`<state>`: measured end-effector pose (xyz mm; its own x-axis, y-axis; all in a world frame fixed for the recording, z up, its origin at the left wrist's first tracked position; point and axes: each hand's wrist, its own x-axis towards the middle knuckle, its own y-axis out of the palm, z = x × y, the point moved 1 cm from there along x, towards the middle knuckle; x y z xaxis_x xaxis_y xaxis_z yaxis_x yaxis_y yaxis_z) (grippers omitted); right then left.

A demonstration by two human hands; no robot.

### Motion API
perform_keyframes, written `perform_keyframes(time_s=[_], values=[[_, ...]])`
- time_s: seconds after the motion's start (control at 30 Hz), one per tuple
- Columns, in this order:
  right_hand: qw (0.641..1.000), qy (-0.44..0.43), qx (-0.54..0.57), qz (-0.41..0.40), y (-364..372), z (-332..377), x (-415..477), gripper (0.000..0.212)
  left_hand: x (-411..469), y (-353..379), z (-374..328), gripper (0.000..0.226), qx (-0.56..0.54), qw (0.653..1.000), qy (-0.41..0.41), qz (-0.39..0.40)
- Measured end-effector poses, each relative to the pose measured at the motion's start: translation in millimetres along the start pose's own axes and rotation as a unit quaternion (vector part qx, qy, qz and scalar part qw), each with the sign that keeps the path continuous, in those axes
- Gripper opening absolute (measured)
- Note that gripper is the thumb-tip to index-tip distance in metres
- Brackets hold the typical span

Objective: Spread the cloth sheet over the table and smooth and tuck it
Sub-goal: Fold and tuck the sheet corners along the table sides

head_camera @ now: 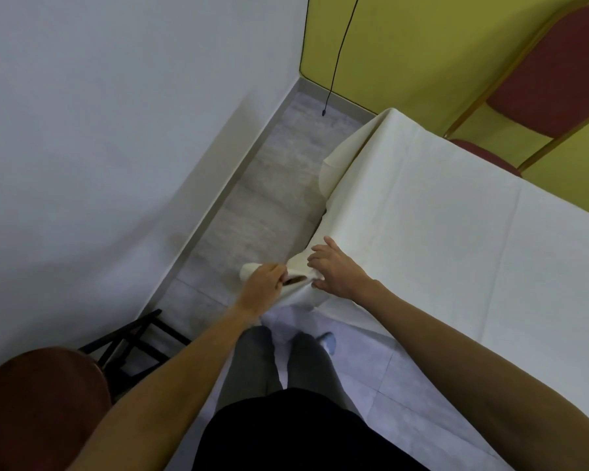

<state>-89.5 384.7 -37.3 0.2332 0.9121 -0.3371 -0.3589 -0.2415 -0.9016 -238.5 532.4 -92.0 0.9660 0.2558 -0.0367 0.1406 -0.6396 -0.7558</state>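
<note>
Down at the near corner of the surface, the cream-white cloth sheet lies spread flat over the top, with faint fold creases crossing it and its edges hanging down over the sides. At the far left corner a loose flap of the same sheet bulges outward and droops toward the grey tiled floor.

The left hand is closed around a bunched end of the sheet's hanging corner, fingers curled over the fabric, which pokes out past the knuckles as a small rounded roll. The right hand is beside it, fingers spread and resting open against the draped cloth right at the corner of the surface, with the fingertips pressing into the fabric; it does not appear to be gripping anything. Both hands are close together, with a stretch of cloth running between them.

A white wall stands to the left and a yellow-green wall behind, with a thin black cord hanging in front of it. A dark red padded chair with a gold metal frame stands just beyond the far edge of the surface. Another rounded dark red chair seat with black legs sits at the lower left.
</note>
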Motion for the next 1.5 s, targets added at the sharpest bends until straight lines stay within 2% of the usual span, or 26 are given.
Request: perform_keyframes(time_s=[0.07,0.17,0.33,0.6,0.93,1.03,1.17,1.3,1.43,1.5], values=[[1.000,0.005,-0.008,-0.001,0.0,0.2,0.8,0.040,-3.4,6.0,-2.5,0.014,-0.006,1.000,0.000,0.021],[1.000,0.008,0.006,-0.008,1.8,-1.5,0.0,0.037,-6.5,18.0,-4.7,0.024,-0.040,0.994,-0.089,0.053],[1.000,0.011,0.010,-0.008,2.5,-0.8,1.7,0.034,-5.8,34.1,-13.9,0.030,-0.092,0.990,-0.076,0.075],[1.000,-0.004,0.011,-0.014,0.8,-3.1,0.4,0.036,-0.9,46.7,-18.7,0.030,-0.099,0.978,-0.161,0.087],[1.000,0.010,0.014,0.018,-5.3,1.2,0.2,0.037,-13.3,40.5,-7.2,0.030,-0.093,0.983,-0.143,0.068],[1.000,-0.002,0.026,-0.007,-3.0,-0.5,-2.8,0.035,-14.0,42.5,-7.6,0.029,-0.065,0.987,-0.129,0.074],[0.999,-0.025,0.019,-0.020,-3.3,-1.7,-3.6,0.029,-12.8,39.1,-8.3,0.039,-0.059,0.978,-0.199,0.029],[0.999,-0.029,0.023,-0.003,-7.3,-1.7,-4.0,0.033,-1.3,34.8,-9.7,0.044,-0.093,0.973,-0.203,0.066],[0.999,-0.035,0.014,-0.019,-5.2,-2.3,-3.5,0.029,1.6,38.7,-2.2,0.022,-0.061,0.978,-0.177,0.094],[0.999,-0.031,-0.012,-0.008,-0.6,-3.6,-2.9,0.029,3.0,41.3,1.0,0.023,-0.054,0.983,-0.147,0.096]])
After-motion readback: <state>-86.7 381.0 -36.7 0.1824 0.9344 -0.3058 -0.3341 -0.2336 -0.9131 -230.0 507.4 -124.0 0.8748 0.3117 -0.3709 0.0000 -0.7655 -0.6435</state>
